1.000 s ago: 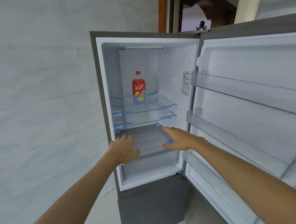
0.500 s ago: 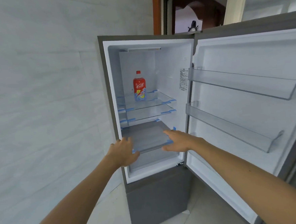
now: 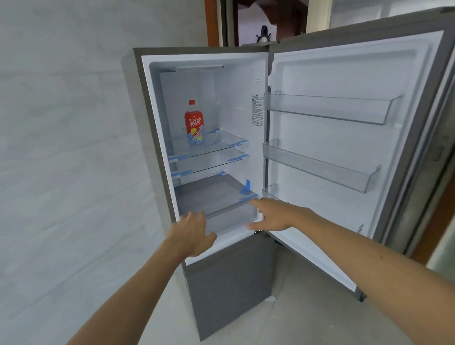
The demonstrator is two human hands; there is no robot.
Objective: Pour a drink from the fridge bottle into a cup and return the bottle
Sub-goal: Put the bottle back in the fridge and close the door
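A red drink bottle [image 3: 194,123] with a red cap stands upright on the top glass shelf [image 3: 219,146] of the open grey fridge [image 3: 155,150]. My left hand [image 3: 191,234] hovers in front of the fridge's lower left edge, fingers spread, holding nothing. My right hand [image 3: 273,214] reaches toward the front right corner of the bottom shelf, fingers extended, empty. Both hands are well below the bottle. No cup is in view.
The fridge door [image 3: 353,136] stands swung open to the right with clear door bins [image 3: 329,108]. A pale tiled wall [image 3: 58,157] runs close along the left. A dark doorway [image 3: 263,11] lies behind the fridge. The lower fridge compartment [image 3: 229,285] is closed.
The view has pulled back and tilted down, so the fridge looks farther away. Both hands have dropped lower relative to the shelves and remain empty. The bottle has not moved.
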